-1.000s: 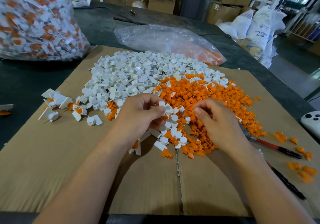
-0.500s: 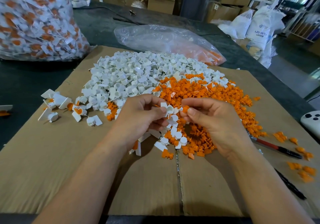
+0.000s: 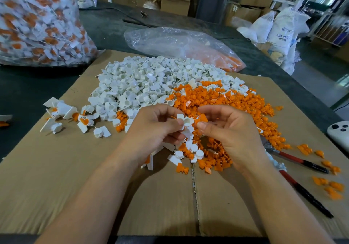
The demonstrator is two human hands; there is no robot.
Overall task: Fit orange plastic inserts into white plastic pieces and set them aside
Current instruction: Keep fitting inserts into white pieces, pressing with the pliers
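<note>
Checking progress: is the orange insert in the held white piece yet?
Out: the white piece in the left hand shows an empty cup; the right hand pinches the orange insert beside it.

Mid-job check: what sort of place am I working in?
Likely a factory or warehouse assembly bench: stacked cardboard boxes behind, ABS resin sacks, and a bulk heap of white pieces.

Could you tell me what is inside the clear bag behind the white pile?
The clear bag holds orange inserts at its right end; glare on the film hides the rest.
</note>
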